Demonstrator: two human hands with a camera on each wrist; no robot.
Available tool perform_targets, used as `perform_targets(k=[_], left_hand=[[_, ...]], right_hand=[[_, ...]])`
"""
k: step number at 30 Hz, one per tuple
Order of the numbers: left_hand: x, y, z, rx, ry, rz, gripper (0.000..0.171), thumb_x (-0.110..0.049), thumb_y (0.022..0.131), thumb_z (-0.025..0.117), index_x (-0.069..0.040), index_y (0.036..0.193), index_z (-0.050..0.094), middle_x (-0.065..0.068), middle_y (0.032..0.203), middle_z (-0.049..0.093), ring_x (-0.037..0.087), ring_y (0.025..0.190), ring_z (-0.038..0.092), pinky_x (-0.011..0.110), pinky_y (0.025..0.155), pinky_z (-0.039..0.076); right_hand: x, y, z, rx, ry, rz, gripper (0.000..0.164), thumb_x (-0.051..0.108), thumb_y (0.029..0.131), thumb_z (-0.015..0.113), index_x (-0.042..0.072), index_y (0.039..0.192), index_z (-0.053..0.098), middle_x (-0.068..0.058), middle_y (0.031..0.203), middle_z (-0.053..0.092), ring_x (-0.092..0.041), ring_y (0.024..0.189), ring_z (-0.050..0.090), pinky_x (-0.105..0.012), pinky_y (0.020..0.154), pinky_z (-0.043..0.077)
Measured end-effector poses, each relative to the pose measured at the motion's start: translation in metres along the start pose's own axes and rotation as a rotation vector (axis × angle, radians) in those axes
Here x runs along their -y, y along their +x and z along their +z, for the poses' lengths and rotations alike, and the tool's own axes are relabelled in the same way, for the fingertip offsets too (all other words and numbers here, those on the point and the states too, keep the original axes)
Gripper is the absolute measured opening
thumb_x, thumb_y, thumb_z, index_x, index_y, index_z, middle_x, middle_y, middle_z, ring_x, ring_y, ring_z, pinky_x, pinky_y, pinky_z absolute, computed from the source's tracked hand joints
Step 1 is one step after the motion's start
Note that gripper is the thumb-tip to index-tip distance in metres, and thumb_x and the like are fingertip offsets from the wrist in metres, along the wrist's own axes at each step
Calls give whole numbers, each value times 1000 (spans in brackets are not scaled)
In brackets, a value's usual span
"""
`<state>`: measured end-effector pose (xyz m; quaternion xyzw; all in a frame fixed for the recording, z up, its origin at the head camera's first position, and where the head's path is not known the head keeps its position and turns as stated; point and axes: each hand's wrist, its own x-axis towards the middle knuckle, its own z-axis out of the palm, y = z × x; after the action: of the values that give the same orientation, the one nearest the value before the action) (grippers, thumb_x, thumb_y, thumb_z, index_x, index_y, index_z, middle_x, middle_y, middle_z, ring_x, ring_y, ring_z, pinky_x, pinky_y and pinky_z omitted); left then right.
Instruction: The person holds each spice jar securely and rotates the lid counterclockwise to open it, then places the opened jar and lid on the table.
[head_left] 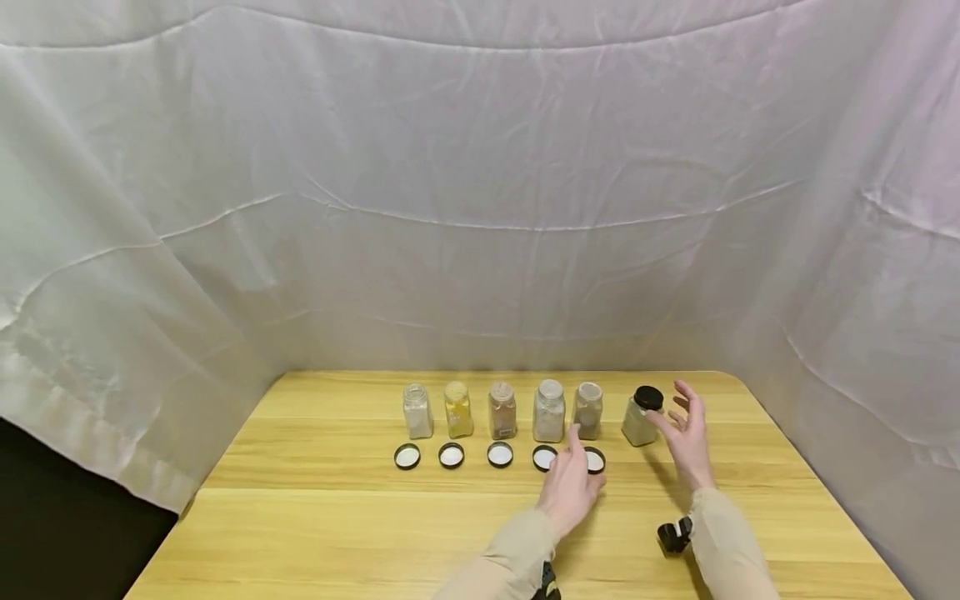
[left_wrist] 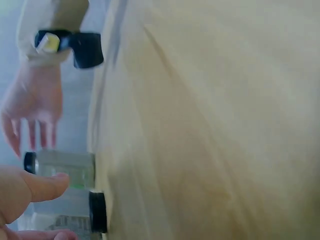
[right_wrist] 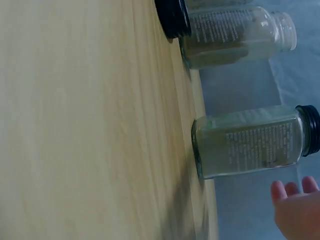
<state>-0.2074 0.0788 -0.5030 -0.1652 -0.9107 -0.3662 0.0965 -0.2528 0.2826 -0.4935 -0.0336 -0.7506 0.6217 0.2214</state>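
Note:
A glass jar point(head_left: 640, 429) with its black lid point(head_left: 648, 397) on stands at the right end of a row of jars. My right hand point(head_left: 688, 433) is beside that lid, fingers apart and holding nothing; the right wrist view has its fingertips point(right_wrist: 291, 188) just off the capped jar point(right_wrist: 255, 142). Over the two rightmost loose lids, my left hand point(head_left: 567, 487) stretches toward an uncapped jar point(head_left: 588, 410) of greyish-brown contents, partly covering the lid point(head_left: 545, 457) and another lid point(head_left: 595, 460). Nothing shows in its grasp.
Left along the row stand uncapped jars: clear-grey point(head_left: 549, 412), brownish point(head_left: 502, 412), yellow point(head_left: 458, 410) and whitish point(head_left: 417, 412). Black-rimmed lids lie before them, including a lid point(head_left: 499, 454), white inside up. A pale curtain point(head_left: 495, 275) hangs behind the wooden table point(head_left: 322, 533).

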Motion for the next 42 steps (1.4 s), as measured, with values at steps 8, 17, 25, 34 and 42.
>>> perform_targets(k=[8,17,25,34,42], left_hand=[[5,-17,-17,79,-137,-23,80,-19,87,78,-1,150,32,22,136,63,35,119,65,43,105,55],[27,-27,-38,115,-279,6,73,-16,89,76,-1,147,34,27,139,58,40,130,58,52,111,47],[47,-33,-53,166,-419,20,72,-17,93,73,-1,150,32,26,143,55,43,130,57,47,112,47],[57,-34,-55,173,-490,59,69,-10,92,73,0,148,34,24,140,57,37,134,55,39,116,44],[58,-37,-56,192,-475,48,71,-14,93,73,-4,150,33,22,140,57,36,134,55,38,117,44]], right_hand=[[-1,10,-8,251,14,50,87,6,97,63,3,161,3,-23,169,6,-44,155,8,-63,126,12],[-6,14,-9,317,-44,42,84,2,95,63,-1,159,9,-30,163,16,-21,139,35,-66,124,16],[-11,18,-9,326,-15,62,81,-1,93,64,-4,157,15,-5,146,42,18,111,38,-34,127,26],[-10,20,-6,326,-103,97,75,3,94,65,-2,156,24,-19,153,37,20,106,37,-45,126,29],[-9,14,-7,309,-91,73,69,7,92,70,-4,151,33,34,112,47,19,103,44,1,92,34]])
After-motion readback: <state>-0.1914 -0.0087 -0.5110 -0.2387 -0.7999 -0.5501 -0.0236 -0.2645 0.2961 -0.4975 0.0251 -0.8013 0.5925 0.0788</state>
